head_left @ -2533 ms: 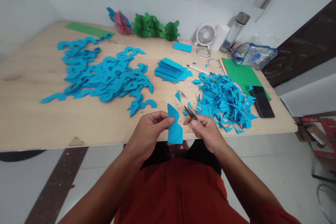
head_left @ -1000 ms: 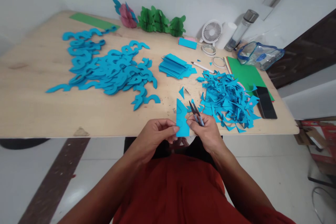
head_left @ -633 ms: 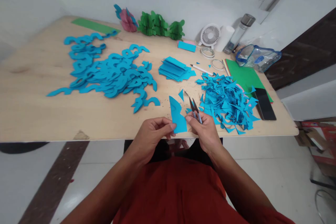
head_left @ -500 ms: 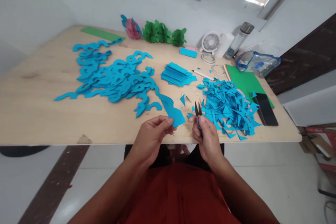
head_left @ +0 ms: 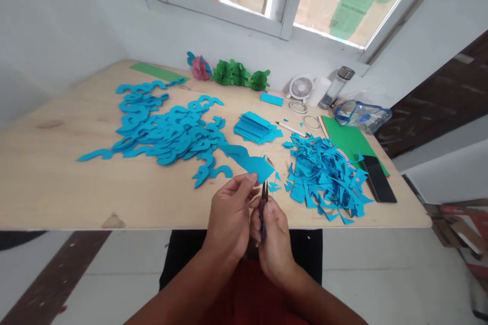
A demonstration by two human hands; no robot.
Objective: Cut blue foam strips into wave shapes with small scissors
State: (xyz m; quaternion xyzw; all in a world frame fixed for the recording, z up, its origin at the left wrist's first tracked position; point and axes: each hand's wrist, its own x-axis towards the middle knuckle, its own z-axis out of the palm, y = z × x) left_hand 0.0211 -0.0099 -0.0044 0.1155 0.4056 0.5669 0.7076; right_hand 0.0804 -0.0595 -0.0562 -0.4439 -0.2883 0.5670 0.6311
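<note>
My left hand (head_left: 234,208) pinches the near end of a blue paper strip (head_left: 249,161), whose upper edge is cut in waves. In my right hand (head_left: 272,228) is a small pair of dark scissors (head_left: 264,205), blades pointing up and slightly apart, just below the strip's right end. To the left lies a heap of wavy blue paper cut-outs (head_left: 171,132), which the strip's far end meets. Beyond the hands sits a stack of folded blue paper pieces (head_left: 254,127). Blue paper scraps (head_left: 324,175) are piled on the right.
A phone (head_left: 378,179) and green paper sheets (head_left: 343,137) lie on the right of the table (head_left: 57,177). Along the wall stand green paper decorations (head_left: 238,73), a small fan (head_left: 301,88) and a bottle (head_left: 336,87). A white pencil (head_left: 292,128) lies behind the scraps.
My right hand has brought the scissors leftward, close to my left hand. The blue strip has turned to lie flatter. The view has tilted up, showing more of the window.
</note>
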